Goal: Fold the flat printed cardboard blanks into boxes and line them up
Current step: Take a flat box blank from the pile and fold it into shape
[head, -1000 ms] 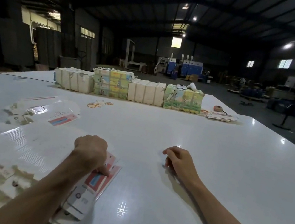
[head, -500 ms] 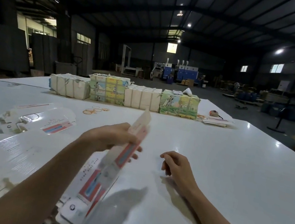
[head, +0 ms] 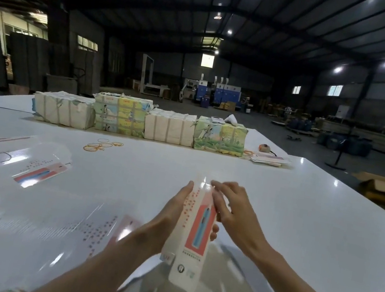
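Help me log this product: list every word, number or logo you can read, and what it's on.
No text can be read.
Cardboard blank in the left hand and right hand: small print and round logo near its lower end, blurred.
Flat blanks on the table: red print, blurred.
Printed bundles at the far edge: red characters, too small.

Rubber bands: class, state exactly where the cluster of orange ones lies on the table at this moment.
In the head view the rubber bands lie left of centre on the white table, just in front of the row of wrapped bundles.
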`<act>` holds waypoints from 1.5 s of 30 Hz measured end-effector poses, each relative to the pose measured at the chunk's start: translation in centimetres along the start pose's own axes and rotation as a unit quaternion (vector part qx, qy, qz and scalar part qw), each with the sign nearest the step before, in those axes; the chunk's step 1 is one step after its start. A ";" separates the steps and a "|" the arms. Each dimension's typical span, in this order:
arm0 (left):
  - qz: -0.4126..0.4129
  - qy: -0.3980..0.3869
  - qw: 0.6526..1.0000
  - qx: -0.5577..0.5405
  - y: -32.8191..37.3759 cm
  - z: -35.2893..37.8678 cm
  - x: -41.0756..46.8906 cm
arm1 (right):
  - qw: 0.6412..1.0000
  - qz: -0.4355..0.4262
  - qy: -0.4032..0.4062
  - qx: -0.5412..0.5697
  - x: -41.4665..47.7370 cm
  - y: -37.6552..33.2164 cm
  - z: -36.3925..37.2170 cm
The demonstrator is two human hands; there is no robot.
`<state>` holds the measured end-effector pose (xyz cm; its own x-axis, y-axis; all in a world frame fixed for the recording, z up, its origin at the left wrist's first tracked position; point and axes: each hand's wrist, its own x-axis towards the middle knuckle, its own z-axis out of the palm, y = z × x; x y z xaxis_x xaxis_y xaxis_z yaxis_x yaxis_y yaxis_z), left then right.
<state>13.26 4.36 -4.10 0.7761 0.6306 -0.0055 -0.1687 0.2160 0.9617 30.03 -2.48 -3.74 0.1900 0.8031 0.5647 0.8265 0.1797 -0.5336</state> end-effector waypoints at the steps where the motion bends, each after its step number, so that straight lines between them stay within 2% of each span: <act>1: 0.009 0.002 1.000 -0.002 -0.2 -0.1 0.0 | 0.999 0.010 0.003 0.037 -0.4 0.2 0.6; 5: -0.003 0.013 1.000 0.002 -0.8 -0.3 -0.4 | 0.991 0.028 0.018 0.130 -1.1 0.3 1.7; 9: -0.019 -0.021 0.999 0.044 -0.6 -0.3 -0.8 | 0.976 0.054 0.050 0.203 -0.7 0.2 0.6; 11: -0.023 -0.039 0.997 0.060 -0.4 0.0 -0.9 | 0.966 0.091 0.023 0.242 -0.5 0.0 -0.3; 15: -0.024 -0.078 0.995 0.065 -0.5 0.0 -1.2 | 0.961 0.120 -0.040 0.246 -0.4 0.2 -1.8; 20: -0.057 -0.113 0.989 0.074 -0.7 0.5 -1.3 | 0.949 0.127 -0.023 0.286 -0.6 -0.1 -2.6; 25: -0.082 -0.167 0.982 0.036 -0.3 0.5 -1.1 | 0.930 0.116 -0.030 0.348 -0.7 -0.5 -3.3; 27: -0.075 -0.153 0.984 0.040 -0.5 0.5 -1.0 | 0.919 0.119 -0.032 0.375 -0.8 -0.6 -3.3; 30: -0.069 -0.075 0.993 0.052 -1.1 1.0 -0.7 | 0.897 0.136 -0.034 0.419 -0.8 -0.6 -2.8; 33: -0.104 -0.065 0.992 -0.016 -1.5 1.7 -0.3 | 0.874 0.135 -0.034 0.465 -0.8 -0.8 -2.1; 37: -0.073 -0.050 0.984 -0.155 -1.1 0.5 0.1 | 0.904 0.127 0.001 0.409 -1.1 -1.1 -0.4; 39: -0.055 -0.058 0.976 -0.204 -0.5 -0.2 0.1 | 0.900 0.148 -0.014 0.409 -1.4 -1.2 0.7; 42: -0.049 -0.062 0.979 -0.190 -0.3 -0.1 0.1 | 0.909 0.127 -0.033 0.395 -2.0 -1.3 2.0; 45: -0.038 -0.043 0.989 -0.136 -0.8 0.1 -0.3 | 0.917 0.101 -0.005 0.386 -2.3 -1.5 2.1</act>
<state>13.23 3.93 -4.86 0.8392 0.5424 -0.0402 -0.2569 0.4605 0.8497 27.31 -3.37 -5.55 0.2900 0.8687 0.4017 0.1533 0.3721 -0.9154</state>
